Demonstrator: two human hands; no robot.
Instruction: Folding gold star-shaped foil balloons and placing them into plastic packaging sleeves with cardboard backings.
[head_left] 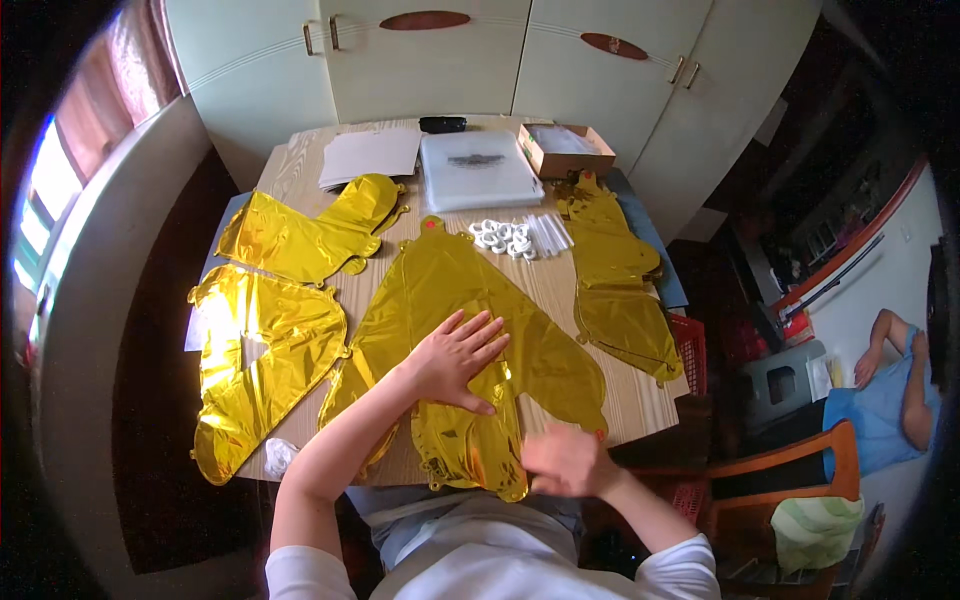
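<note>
Hands (455,358) on gold foil balloon (450,290) (flat)

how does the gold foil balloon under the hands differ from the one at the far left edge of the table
The gold balloon under the hands lies mid-table, pressed flat by the left hand, with the right hand at its near edge; the far-left balloon lies untouched. The middle one reads as an even, darker gold; the left one glares bright from window light and looks more crinkled. Both are deflated gold foil shapes lying flat on the wooden table.
</note>
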